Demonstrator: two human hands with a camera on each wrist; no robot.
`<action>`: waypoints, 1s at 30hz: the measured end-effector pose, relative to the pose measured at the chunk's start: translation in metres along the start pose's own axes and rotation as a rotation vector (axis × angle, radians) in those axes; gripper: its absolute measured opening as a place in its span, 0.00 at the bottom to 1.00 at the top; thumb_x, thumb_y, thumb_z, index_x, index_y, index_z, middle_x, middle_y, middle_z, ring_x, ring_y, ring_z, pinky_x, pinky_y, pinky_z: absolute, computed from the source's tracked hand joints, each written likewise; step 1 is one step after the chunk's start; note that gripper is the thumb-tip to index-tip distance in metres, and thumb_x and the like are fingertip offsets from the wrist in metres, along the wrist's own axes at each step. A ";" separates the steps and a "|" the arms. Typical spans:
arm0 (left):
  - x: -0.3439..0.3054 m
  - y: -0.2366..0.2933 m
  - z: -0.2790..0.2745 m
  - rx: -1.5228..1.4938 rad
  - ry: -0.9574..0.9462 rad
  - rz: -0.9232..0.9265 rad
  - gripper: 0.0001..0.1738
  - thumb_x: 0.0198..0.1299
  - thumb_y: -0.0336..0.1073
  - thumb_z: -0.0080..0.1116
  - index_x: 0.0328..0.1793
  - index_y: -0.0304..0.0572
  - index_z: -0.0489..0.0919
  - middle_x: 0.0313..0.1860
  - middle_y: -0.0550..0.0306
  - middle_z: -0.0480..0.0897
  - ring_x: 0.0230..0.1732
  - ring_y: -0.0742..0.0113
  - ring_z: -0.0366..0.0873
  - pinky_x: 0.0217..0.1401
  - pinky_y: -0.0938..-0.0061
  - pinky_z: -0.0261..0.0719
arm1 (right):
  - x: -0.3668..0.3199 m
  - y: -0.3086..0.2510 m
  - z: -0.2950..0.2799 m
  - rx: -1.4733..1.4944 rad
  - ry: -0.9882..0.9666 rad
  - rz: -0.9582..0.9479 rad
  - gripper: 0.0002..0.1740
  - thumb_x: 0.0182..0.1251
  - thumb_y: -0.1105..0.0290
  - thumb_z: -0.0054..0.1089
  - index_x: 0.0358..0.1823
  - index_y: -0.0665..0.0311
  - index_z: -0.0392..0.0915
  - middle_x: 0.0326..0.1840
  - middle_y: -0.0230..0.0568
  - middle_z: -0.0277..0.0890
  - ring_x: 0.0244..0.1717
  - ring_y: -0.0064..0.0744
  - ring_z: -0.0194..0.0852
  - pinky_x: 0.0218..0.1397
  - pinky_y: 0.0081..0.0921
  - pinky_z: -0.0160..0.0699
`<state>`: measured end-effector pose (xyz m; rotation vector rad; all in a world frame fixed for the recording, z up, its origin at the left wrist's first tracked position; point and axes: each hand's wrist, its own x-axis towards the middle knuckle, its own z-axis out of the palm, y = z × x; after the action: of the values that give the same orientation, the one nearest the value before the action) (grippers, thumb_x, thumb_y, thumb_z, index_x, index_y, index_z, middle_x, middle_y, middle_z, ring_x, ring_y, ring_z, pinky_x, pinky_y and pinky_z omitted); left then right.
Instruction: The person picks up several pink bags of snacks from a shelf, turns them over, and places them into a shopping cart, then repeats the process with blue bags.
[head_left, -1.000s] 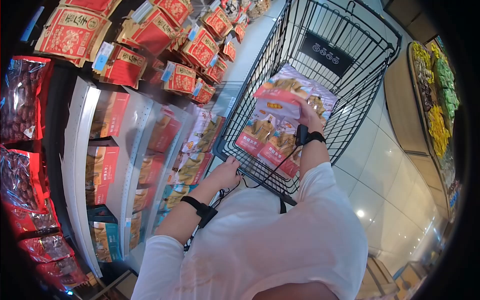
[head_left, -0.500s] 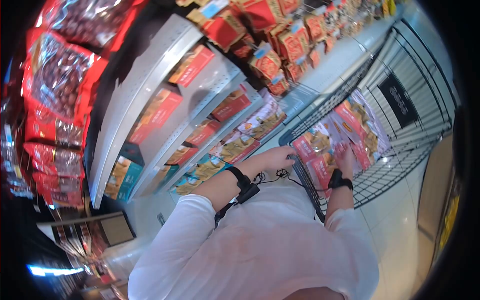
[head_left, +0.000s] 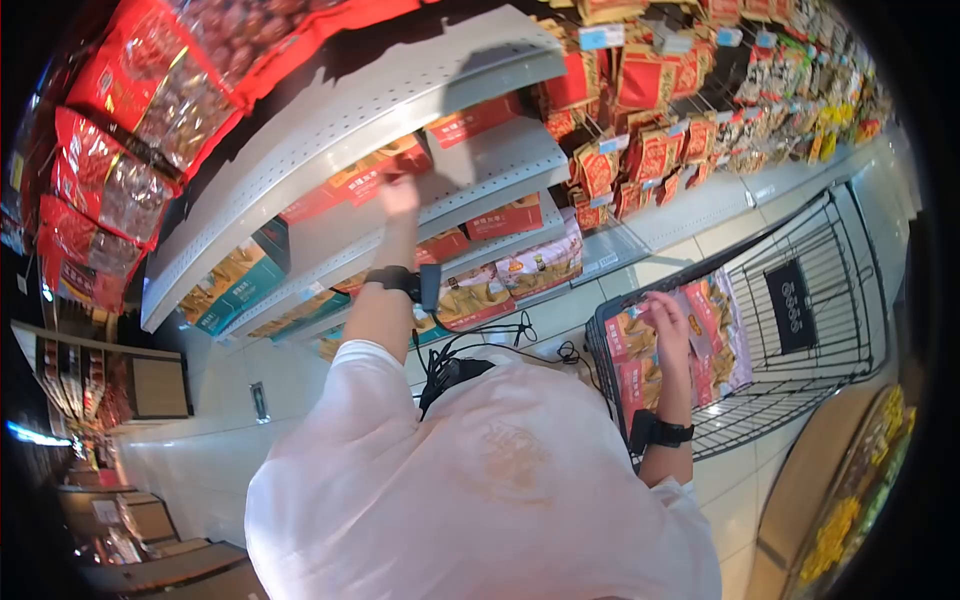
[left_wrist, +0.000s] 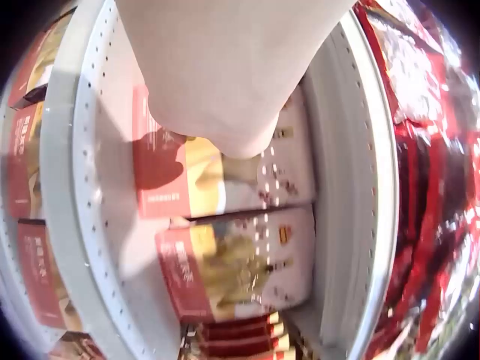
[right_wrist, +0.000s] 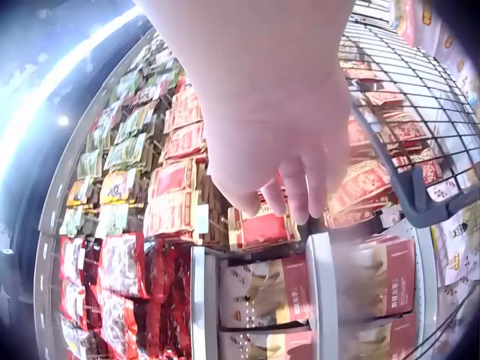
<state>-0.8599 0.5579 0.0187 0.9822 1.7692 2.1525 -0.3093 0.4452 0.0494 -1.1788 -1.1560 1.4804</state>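
In the head view my left hand (head_left: pixel 400 198) reaches into the shelf, right by a pink-fronted food package (head_left: pixel 365 183). From the left wrist, the hand (left_wrist: pixel 217 82) covers part of one package (left_wrist: pixel 161 187), its fingers hidden beneath it. I cannot tell whether they grip it. A second package (left_wrist: pixel 236 262) lies beside that one. Over the near end of the shopping cart (head_left: pixel 690 440) is my right hand (head_left: pixel 668 325), with loosely bent fingers and nothing in them. Under it lie several pink and lilac food packages (head_left: pixel 715 365). The right wrist view shows this hand (right_wrist: pixel 277 142) with fingers hanging relaxed.
Grey perforated shelves (head_left: pixel 500 60) hold more packages, with teal ones (head_left: pixel 235 290) at the left. Large red bags (head_left: pixel 110 200) hang at far left. Red-and-tan packets (head_left: pixel 650 140) hang beyond the shelves. A wooden display stand (head_left: pixel 810 480) is at lower right. Cables (head_left: pixel 480 345) dangle by my waist.
The right hand has put a package down in the cart and lifted off it. My left hand has left the cart's edge and reached into the shelf. The view has swung left toward the shelves.
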 end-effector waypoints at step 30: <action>-0.017 0.119 -0.111 -0.057 0.037 -0.469 0.13 0.63 0.39 0.52 0.27 0.42 0.70 0.19 0.67 0.67 0.18 0.77 0.65 0.18 0.75 0.61 | 0.056 -0.031 0.163 -0.185 -0.617 0.043 0.11 0.67 0.69 0.52 0.47 0.67 0.75 0.35 0.36 0.78 0.38 0.24 0.76 0.45 0.20 0.73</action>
<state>-0.8819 0.4275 0.1153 0.4534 1.7292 1.9159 -0.4759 0.4831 0.0896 -0.8838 -1.7148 1.8705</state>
